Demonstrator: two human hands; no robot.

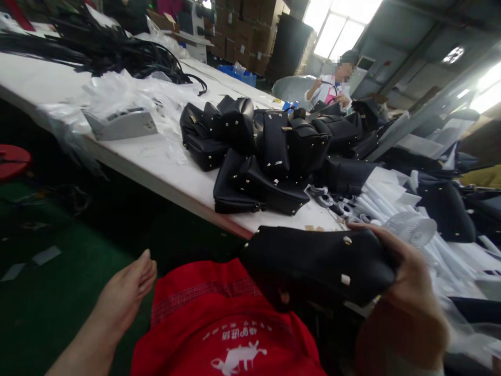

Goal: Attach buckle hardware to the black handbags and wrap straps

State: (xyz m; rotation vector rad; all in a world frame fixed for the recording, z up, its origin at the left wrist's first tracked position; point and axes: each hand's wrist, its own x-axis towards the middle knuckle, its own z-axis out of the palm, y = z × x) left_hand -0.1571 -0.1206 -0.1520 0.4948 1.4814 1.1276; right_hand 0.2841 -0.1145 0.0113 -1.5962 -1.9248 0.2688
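Observation:
A black leather-look handbag (309,258) with small metal studs hangs over my lap, tilted, its studded face toward me. My right hand (410,277) grips its right end, fingers round the far side. On the left, my left hand (127,284) is away from the bag, above the floor, its fingers curled together with nothing visible in them. Several similar black handbags (254,183) lie heaped on the white table (180,183) in front of me. A red apron (235,334) with white print covers my lap.
Black straps (129,57) and clear plastic wrapping (129,94) lie at the table's far left. A small white fan (410,228) and white rolls are at right. A co-worker (332,89) sits beyond the heap. A red stool (13,161) stands at left.

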